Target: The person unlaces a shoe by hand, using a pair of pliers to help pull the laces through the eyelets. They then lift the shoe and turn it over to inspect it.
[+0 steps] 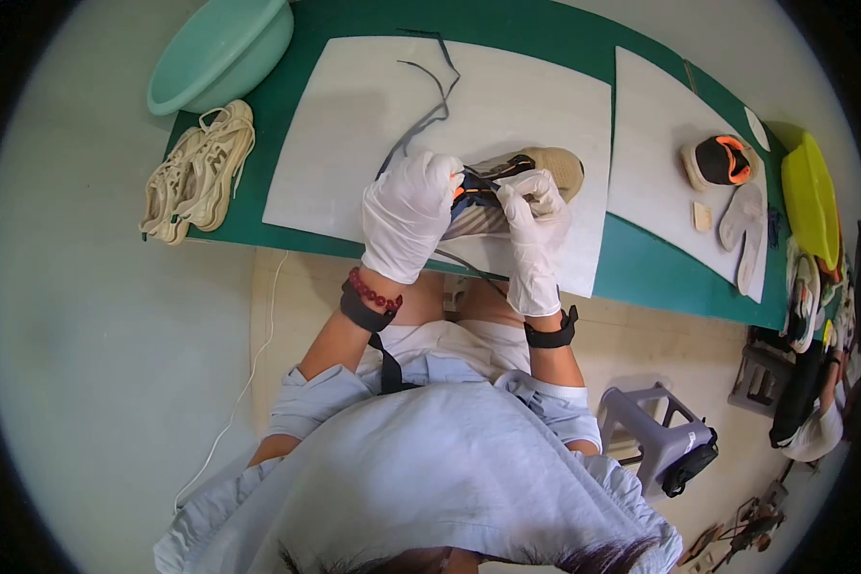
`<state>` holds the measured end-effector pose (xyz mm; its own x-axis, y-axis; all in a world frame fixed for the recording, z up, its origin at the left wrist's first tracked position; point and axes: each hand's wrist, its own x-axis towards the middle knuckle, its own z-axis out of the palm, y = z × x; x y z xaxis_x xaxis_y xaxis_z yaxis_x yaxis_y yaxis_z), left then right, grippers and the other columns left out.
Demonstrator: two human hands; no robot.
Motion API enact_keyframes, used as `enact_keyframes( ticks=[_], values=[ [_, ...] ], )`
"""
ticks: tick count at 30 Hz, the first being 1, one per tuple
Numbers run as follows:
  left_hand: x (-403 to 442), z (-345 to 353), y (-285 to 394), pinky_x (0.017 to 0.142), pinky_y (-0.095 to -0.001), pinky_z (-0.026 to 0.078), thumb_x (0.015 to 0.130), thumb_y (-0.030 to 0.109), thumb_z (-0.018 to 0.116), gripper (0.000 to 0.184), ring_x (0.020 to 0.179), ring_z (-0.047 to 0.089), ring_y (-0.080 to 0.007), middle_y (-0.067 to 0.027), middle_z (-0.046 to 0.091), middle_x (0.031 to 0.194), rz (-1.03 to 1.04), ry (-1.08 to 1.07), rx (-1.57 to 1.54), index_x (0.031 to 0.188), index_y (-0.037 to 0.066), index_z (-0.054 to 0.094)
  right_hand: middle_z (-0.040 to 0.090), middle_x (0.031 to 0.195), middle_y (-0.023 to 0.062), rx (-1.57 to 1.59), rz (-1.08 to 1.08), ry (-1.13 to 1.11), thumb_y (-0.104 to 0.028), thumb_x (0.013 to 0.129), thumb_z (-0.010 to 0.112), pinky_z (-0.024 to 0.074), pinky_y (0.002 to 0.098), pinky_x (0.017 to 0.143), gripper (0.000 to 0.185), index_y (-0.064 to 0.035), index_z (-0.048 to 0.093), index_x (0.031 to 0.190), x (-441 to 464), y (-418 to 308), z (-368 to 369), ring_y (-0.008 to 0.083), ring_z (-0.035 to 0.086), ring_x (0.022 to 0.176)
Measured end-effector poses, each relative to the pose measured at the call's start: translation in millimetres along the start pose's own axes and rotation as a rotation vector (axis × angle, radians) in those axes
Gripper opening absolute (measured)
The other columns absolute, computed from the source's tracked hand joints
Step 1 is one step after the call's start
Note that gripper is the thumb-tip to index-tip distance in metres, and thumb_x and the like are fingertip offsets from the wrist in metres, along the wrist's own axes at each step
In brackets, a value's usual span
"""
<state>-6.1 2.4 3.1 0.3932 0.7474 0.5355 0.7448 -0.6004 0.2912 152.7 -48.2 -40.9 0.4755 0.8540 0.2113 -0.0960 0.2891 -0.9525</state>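
A sneaker [553, 168] with a beige toe, dark upper and orange trim lies on a white board, its toe pointing right. My left hand [411, 215], in a white glove, is closed on the shoe's upper by the orange edge; its fingertips are partly hidden. In the same kind of glove, my right hand [538, 225] pinches a dark shoelace over the front of the shoe. Another length of dark shoelace [429, 119] trails from beside my left hand toward the back of the board. A thin strand also hangs below the shoe between my wrists.
The white board [335, 124] rests on a green table [641, 258]. At left are a pair of cream sneakers [201, 172] and a mint basin [225, 57]. Rightward, a second board [641, 134] bears a black-and-orange shoe [719, 161] and insoles [742, 228]. A stool [655, 426] stands below.
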Motion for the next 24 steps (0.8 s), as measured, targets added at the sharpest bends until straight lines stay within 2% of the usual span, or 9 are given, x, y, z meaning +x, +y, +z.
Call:
enact_keyframes(
  ticks=[4, 8, 13, 16, 18, 22, 24],
  values=[
    [-1.6, 2.3, -0.2, 0.067, -0.0408, 0.055, 0.094, 0.015, 0.075, 0.008, 0.079, 0.07, -0.0296, -0.0059, 0.073, 0.093, -0.039, -0.024, -0.003, 0.101, 0.014, 0.072, 0.062, 0.088, 0.0038, 0.098, -0.026, 0.0, 0.007, 0.091, 0.07, 0.0471, 0.0285, 0.08, 0.019, -0.0028, 0.059, 0.079, -0.4, -0.1, -9.4, 0.0129, 0.057, 0.086],
    [-1.1, 3.3, -0.2, 0.068, -0.0423, 0.055, 0.093, 0.014, 0.075, 0.008, 0.08, 0.07, -0.0307, -0.0074, 0.073, 0.093, -0.045, -0.027, -0.081, 0.101, 0.013, 0.072, 0.063, 0.09, 0.0047, -0.015, -0.062, -0.019, 0.007, 0.092, 0.069, 0.0473, 0.0287, 0.08, 0.019, -0.0029, 0.058, 0.08, -4.6, 1.7, -15.6, 0.0136, 0.057, 0.086],
    [1.5, 1.0, 1.5, 0.067, -0.0411, 0.055, 0.093, 0.014, 0.075, 0.008, 0.08, 0.07, -0.0299, -0.0064, 0.072, 0.093, -0.034, -0.025, -0.03, 0.101, 0.013, 0.072, 0.063, 0.09, 0.004, -0.075, -0.037, -0.04, 0.007, 0.091, 0.071, 0.047, 0.0288, 0.078, 0.021, -0.0037, 0.057, 0.079, -3.9, 0.4, -17.7, 0.0132, 0.057, 0.085],
    [0.9, 1.9, 2.6, 0.067, -0.0406, 0.055, 0.093, 0.014, 0.075, 0.008, 0.08, 0.07, -0.0295, -0.0059, 0.072, 0.093, -0.025, -0.012, -0.023, 0.1, 0.013, 0.071, 0.061, 0.089, 0.0059, -0.135, 0.04, -0.05, 0.002, 0.092, 0.072, 0.0487, 0.0315, 0.076, 0.012, -0.0037, 0.063, 0.087, -5.8, 9.8, -19.5, 0.0168, 0.057, 0.082],
    [-0.5, -0.1, 1.4, 0.067, -0.0406, 0.055, 0.092, 0.014, 0.075, 0.009, 0.08, 0.07, -0.0295, -0.0058, 0.072, 0.092, -0.024, -0.01, -0.04, 0.1, 0.013, 0.071, 0.061, 0.091, 0.0082, -0.404, -0.054, -0.032, -0.004, 0.093, 0.073, 0.0501, 0.0341, 0.076, 0.007, -0.0044, 0.067, 0.096, -6.4, 2.3, -11.4, 0.021, 0.058, 0.081],
    [1.2, 2.0, -0.5, 0.067, -0.0413, 0.055, 0.092, 0.014, 0.075, 0.01, 0.08, 0.07, -0.0296, -0.006, 0.071, 0.091, -0.007, 0.0, -0.057, 0.101, 0.013, 0.071, 0.061, 0.098, 0.012, -0.72, -0.102, -0.043, -0.016, 0.092, 0.078, 0.0524, 0.039, 0.079, 0.026, -0.0062, 0.071, 0.115, -5.5, -31.2, 2.0, 0.0294, 0.061, 0.085],
    [-0.9, 0.8, 0.0, 0.067, -0.0416, 0.055, 0.092, 0.014, 0.075, 0.011, 0.08, 0.07, -0.0296, -0.0059, 0.071, 0.092, -0.004, -0.01, -0.051, 0.102, 0.013, 0.071, 0.062, 0.101, 0.0114, -0.802, -0.19, -0.052, -0.021, 0.09, 0.081, 0.0528, 0.0399, 0.079, 0.032, -0.0062, 0.07, 0.117, -2.3, -43.2, 10.3, 0.0296, 0.062, 0.088]
  ],
)
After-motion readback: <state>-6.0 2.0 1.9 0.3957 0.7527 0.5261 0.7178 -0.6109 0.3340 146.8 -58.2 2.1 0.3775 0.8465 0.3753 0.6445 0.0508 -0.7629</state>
